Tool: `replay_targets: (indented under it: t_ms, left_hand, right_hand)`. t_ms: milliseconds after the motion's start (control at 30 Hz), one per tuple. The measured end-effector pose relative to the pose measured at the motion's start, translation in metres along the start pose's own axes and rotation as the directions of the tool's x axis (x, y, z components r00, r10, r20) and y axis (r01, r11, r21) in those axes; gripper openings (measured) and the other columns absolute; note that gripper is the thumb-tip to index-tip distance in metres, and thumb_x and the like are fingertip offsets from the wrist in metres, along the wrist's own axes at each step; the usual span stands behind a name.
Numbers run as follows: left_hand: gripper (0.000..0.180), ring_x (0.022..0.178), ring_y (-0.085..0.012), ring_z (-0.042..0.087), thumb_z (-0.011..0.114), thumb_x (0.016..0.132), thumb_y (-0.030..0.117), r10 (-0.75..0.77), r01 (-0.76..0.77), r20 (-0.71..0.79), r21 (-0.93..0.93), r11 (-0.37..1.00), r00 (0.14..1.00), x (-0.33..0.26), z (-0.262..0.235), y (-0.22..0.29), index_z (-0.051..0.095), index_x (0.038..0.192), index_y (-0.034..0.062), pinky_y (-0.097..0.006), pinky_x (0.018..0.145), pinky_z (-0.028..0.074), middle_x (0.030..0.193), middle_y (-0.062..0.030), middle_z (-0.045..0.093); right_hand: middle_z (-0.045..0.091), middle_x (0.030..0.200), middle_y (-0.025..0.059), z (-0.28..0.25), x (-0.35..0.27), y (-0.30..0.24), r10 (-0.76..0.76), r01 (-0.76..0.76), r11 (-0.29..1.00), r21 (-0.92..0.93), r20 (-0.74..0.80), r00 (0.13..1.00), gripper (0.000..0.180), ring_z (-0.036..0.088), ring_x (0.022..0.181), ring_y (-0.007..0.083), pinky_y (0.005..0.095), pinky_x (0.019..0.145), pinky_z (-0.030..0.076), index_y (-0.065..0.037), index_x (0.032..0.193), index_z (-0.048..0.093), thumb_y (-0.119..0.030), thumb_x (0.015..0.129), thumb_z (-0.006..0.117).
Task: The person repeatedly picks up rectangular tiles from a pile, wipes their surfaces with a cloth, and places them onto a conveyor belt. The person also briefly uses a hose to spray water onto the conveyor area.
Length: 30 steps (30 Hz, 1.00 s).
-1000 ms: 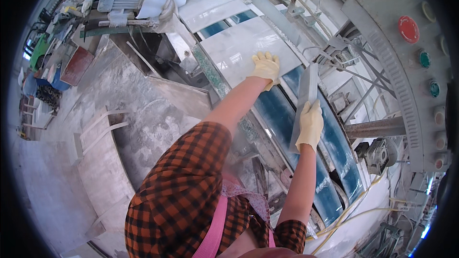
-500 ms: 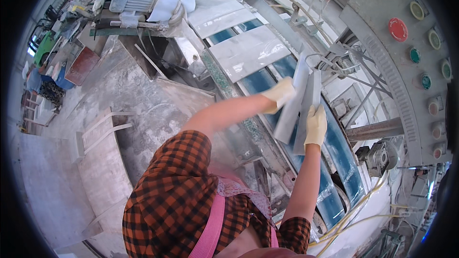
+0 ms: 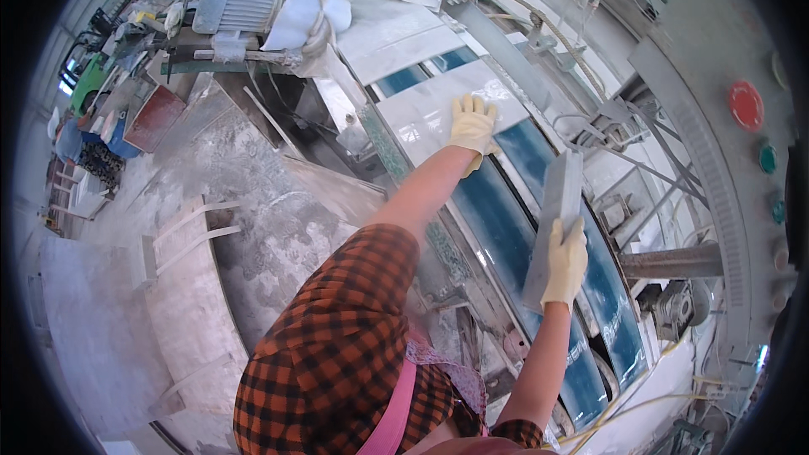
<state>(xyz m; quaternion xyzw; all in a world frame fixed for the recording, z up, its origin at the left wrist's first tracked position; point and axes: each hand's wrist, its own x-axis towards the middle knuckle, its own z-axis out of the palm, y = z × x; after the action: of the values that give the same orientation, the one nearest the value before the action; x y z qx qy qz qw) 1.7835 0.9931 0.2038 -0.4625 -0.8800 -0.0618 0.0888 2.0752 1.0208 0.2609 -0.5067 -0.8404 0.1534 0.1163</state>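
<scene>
Two blue belts (image 3: 495,206) run side by side on a long frame, bearing a glossy white slab (image 3: 421,109) and, further from the person, a second slab (image 3: 400,42), with blue showing between them. The left hand (image 3: 472,128), gloved in pale yellow, lies over the near edge of the closer slab, its fingers spread on the top face. The right hand (image 3: 565,265), gloved alike, grips a long grey-white strip (image 3: 558,198) by its lower right part, thumb on the upper side; some fingertips are out of sight. The strip slants over the belts, nearer to the person than both slabs and apart from them; whether it touches the belts cannot be told. At the right, a grey panel (image 3: 695,76) carries a red button (image 3: 746,105) with a green button (image 3: 768,157) below it. A ribbed motor (image 3: 238,7) sits at the upper left, beyond the frame's left side.
</scene>
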Motion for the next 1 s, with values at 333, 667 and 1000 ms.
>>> replay_targets:
  t_ms: [333,667,1000]
  left_hand:
    - [0.065,0.121,-0.0392,0.051,0.070,0.085,0.034,-0.111,0.112,0.279,0.012,0.994,0.954,0.029,0.012,0.002,0.047,0.138,0.0058,-0.053,0.098,0.042,0.134,-0.0228,0.051]
    - [0.036,0.096,-0.0352,0.066,0.051,0.083,0.017,0.099,0.186,0.290,-0.803,0.566,0.952,-0.009,-0.104,0.003,0.061,0.110,-0.0039,-0.041,0.083,0.050,0.106,-0.0255,0.067]
    - [0.041,0.103,-0.0288,0.066,0.050,0.098,0.024,0.160,0.526,0.527,-0.849,0.053,0.834,-0.097,-0.086,0.103,0.051,0.127,-0.0054,-0.039,0.089,0.051,0.113,-0.0238,0.062]
  right_hand:
    - [0.060,0.121,0.0300,-0.009,-0.002,-0.005,0.072,-0.073,0.997,0.003,0.059,0.996,0.062,0.062,0.105,0.0460,0.0492,0.090,0.050,0.000,0.143,0.042,-0.045,0.100,0.044]
    - [0.062,0.116,0.0314,-0.002,-0.001,0.003,-0.014,0.014,1.000,-0.005,-0.023,1.000,0.060,0.063,0.101,0.0466,0.0505,0.086,0.052,0.003,0.139,0.044,-0.041,0.100,0.045]
    - [0.062,0.118,0.0315,-0.003,-0.002,0.012,-0.049,0.052,0.997,0.057,-0.041,0.998,0.073,0.063,0.103,0.0460,0.0493,0.090,0.051,0.004,0.142,0.042,-0.053,0.096,0.048]
